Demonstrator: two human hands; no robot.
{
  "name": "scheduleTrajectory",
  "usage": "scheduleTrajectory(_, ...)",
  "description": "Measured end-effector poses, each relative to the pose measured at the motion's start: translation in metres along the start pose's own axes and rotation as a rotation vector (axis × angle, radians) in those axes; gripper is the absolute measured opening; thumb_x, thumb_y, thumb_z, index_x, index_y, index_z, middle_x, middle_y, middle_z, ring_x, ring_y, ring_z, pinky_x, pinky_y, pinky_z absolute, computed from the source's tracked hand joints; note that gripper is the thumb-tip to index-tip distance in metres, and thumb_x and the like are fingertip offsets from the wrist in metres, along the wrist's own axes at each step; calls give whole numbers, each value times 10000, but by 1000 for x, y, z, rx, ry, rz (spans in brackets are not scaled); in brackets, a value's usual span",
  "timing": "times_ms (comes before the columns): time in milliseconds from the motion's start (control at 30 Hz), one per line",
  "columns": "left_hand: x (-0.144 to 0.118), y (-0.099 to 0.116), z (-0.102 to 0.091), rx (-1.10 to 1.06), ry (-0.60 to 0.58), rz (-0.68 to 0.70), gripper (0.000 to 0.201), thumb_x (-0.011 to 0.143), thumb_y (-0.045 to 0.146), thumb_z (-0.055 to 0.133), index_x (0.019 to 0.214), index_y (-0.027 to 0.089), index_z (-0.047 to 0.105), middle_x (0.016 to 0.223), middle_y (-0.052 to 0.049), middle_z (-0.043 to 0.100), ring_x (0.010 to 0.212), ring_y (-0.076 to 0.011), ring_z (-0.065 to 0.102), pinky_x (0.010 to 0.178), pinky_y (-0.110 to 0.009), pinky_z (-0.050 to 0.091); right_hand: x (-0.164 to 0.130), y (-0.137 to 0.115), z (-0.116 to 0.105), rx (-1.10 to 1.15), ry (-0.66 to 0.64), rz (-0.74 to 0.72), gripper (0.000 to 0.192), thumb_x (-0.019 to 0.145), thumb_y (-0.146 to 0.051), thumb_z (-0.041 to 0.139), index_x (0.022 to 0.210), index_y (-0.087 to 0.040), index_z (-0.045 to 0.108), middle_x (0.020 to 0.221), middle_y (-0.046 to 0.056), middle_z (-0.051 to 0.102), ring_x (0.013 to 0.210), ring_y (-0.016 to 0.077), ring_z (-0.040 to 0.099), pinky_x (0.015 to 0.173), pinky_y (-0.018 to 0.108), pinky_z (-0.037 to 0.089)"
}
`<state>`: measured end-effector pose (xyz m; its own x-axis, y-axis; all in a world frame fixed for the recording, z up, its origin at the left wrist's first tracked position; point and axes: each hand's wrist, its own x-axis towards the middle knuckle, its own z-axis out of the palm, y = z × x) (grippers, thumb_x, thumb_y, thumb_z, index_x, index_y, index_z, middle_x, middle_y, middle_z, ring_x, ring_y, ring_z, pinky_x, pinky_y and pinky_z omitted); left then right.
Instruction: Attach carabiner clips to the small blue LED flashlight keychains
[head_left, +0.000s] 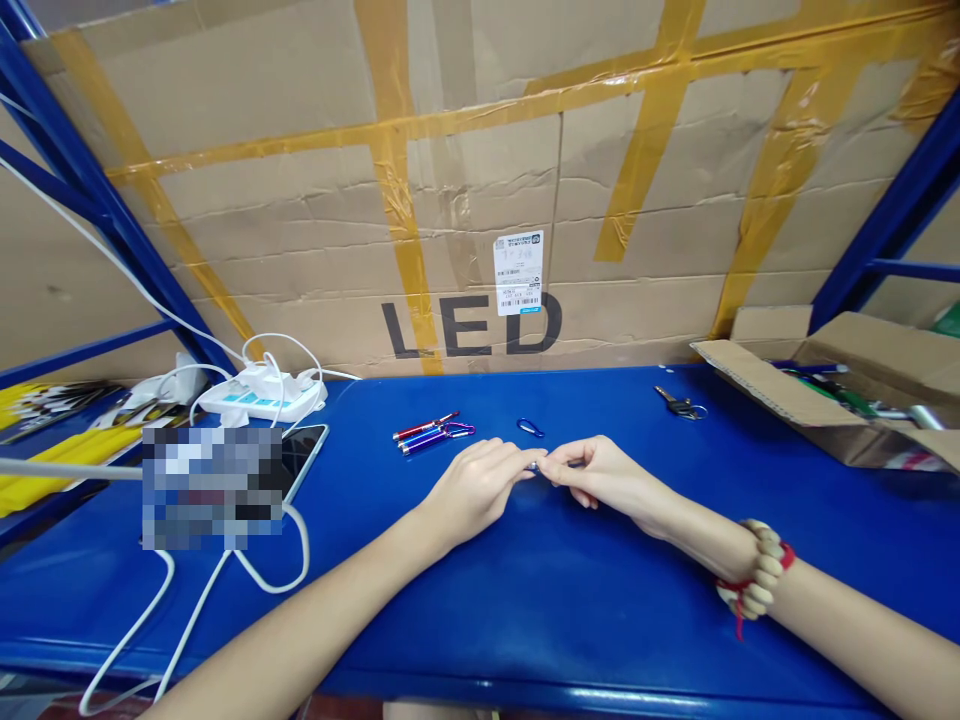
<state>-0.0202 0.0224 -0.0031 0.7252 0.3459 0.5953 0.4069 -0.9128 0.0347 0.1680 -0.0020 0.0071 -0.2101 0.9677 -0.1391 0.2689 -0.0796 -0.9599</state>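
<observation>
My left hand (pixel 472 490) and my right hand (pixel 604 478) meet above the blue shelf top, both with fingers closed in a pinch. Between their fingertips a small shiny metal piece (pixel 533 466) shows; the fingers hide most of it, so its kind cannot be made out. Just beyond my hands lies a loose blue carabiner clip (pixel 530 428). To the left of it, slim metal keychain flashlights rest side by side: a red one (pixel 425 428) and a blue one (pixel 427 441), with a purple carabiner clip (pixel 461 430) at their right end.
A key (pixel 679 405) on a ring lies at the right, near an open cardboard box (pixel 840 420) of small parts. On the left are a white power strip (pixel 300 400), a phone (pixel 306 460) and looping white cables (pixel 300 560). A large taped carton (pixel 465 200) stands behind.
</observation>
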Motion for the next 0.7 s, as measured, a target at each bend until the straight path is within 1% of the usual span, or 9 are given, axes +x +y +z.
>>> scheduleTrajectory(133, 1, 0, 0, -21, -12, -30, 255, 932, 189, 347, 1037, 132, 573, 800, -54, 623, 713, -150, 535, 675, -279, 447, 0, -1, 1, -1, -4, -6, 381, 601, -476, 715, 664, -112, 624, 443, -36, 449, 401, 42, 351, 407, 188, 264)
scheduleTrajectory(300, 2, 2, 2, -102, 43, -77, 214, 915, 174, 389, 1014, 145, 576, 791, -41, 627, 706, -148, 541, 673, -271, 446, 2, -1, 0, -39, 6, -44, 386, 621, -466, 706, 739, -101, 660, 494, -25, 489, 396, 35, 370, 403, 181, 266)
scheduleTrajectory(433, 1, 2, 3, -159, 64, -115, 197, 902, 164, 419, 1020, 163, 576, 842, -37, 641, 751, -150, 564, 703, -270, 450, 2, 0, 0, -36, 12, -91, 383, 618, -464, 707, 745, -106, 658, 543, -18, 519, 396, 35, 389, 403, 179, 287)
scheduleTrajectory(567, 1, 3, 3, -196, 53, -146, 188, 893, 150, 434, 1012, 172, 577, 902, -29, 653, 788, -157, 577, 728, -280, 453, 3, 1, 1, -54, 17, -118, 361, 628, -457, 700, 737, -115, 656, 566, -13, 532, 396, 39, 405, 397, 180, 295)
scheduleTrajectory(633, 1, 3, 4, -200, 41, -158, 187, 892, 149, 433, 1009, 174, 576, 922, -27, 656, 805, -161, 581, 740, -285, 454, 5, 2, 1, -83, 22, -135, 356, 642, -459, 687, 739, -118, 656, 590, -6, 550, 394, 43, 418, 397, 182, 300)
scheduleTrajectory(700, 0, 4, 4, -193, 37, -173, 189, 893, 152, 427, 1007, 173, 576, 939, -31, 655, 826, -164, 586, 758, -290, 455, 5, 3, 1, -144, 52, -164, 352, 659, -465, 671, 740, -123, 656, 612, 3, 570, 394, 50, 441, 402, 187, 309)
